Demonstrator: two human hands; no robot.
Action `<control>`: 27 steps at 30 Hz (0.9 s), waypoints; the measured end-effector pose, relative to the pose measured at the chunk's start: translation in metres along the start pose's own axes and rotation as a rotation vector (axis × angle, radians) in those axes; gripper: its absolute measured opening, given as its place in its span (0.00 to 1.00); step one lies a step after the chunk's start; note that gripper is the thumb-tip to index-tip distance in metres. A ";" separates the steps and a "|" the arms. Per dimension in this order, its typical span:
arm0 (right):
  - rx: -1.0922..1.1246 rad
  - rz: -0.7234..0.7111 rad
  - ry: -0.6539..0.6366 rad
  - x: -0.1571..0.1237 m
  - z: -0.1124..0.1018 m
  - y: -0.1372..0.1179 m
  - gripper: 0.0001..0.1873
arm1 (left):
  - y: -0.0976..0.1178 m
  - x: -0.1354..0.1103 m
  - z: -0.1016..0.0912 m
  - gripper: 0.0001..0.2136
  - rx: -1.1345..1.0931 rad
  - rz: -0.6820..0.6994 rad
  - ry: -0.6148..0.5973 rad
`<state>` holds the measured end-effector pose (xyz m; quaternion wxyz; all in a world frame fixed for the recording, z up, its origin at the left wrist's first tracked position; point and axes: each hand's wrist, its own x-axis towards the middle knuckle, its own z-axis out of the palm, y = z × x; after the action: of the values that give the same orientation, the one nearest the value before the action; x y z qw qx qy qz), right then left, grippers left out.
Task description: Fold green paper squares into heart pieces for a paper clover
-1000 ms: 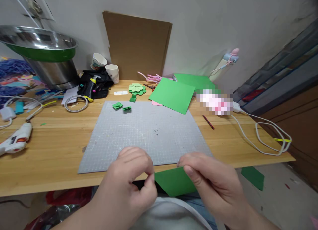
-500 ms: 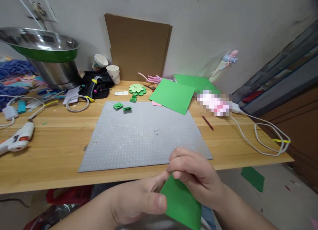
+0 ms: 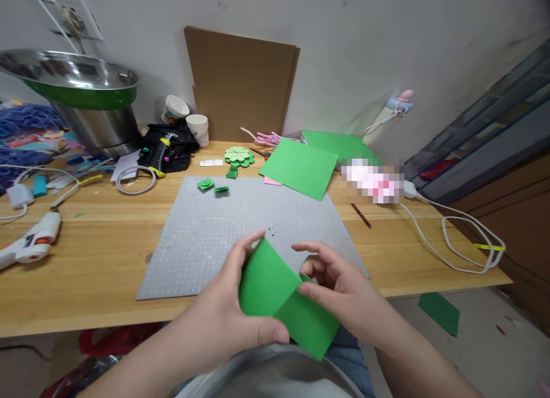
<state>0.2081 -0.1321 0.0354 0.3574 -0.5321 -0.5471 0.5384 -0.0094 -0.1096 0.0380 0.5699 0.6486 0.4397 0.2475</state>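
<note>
A sheet of green paper with a crease across its middle is held between both hands, above the near edge of the grey cutting mat. My left hand grips its left side, thumb on the front face and fingers behind. On the right, my right hand pinches the paper's edge at the crease between thumb and curled fingers. Small folded green paper pieces lie at the mat's far left. Behind them rests a layered green paper flower.
Larger green sheets overlap the mat's far edge. A dark red pencil-like stick and a white cable lie to the right. At left are a white glue gun, a steel bowl and paper cups. Brown cardboard leans on the wall.
The green paper has come up and been opened out, showing its crease. My left hand has risen around its left side, and my right hand has shifted to the right edge.
</note>
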 end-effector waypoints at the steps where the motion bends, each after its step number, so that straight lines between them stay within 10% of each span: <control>1: 0.002 0.008 -0.032 0.000 0.000 0.000 0.17 | 0.001 0.002 -0.002 0.43 0.078 0.054 0.089; 4: -0.010 -0.030 -0.147 0.000 0.003 -0.003 0.11 | 0.008 0.007 -0.008 0.40 0.325 0.199 0.275; 9: -0.051 -0.156 -0.094 0.008 0.010 -0.013 0.08 | 0.019 0.016 -0.010 0.44 0.457 0.343 0.125; 14: 0.217 -0.138 0.060 0.023 0.013 -0.013 0.11 | 0.013 0.028 -0.004 0.43 0.253 0.337 0.523; 19: 0.338 -0.126 0.106 0.028 0.015 -0.007 0.10 | 0.007 0.031 0.004 0.12 -0.320 0.070 0.079; 27: 0.366 -0.056 0.088 0.025 0.018 0.003 0.11 | 0.001 0.032 0.008 0.08 -0.473 0.027 0.127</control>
<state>0.1868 -0.1118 0.0252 0.4867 -0.4658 -0.4385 0.5949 0.0130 -0.0866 0.0314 0.6738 0.4858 0.3958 0.3915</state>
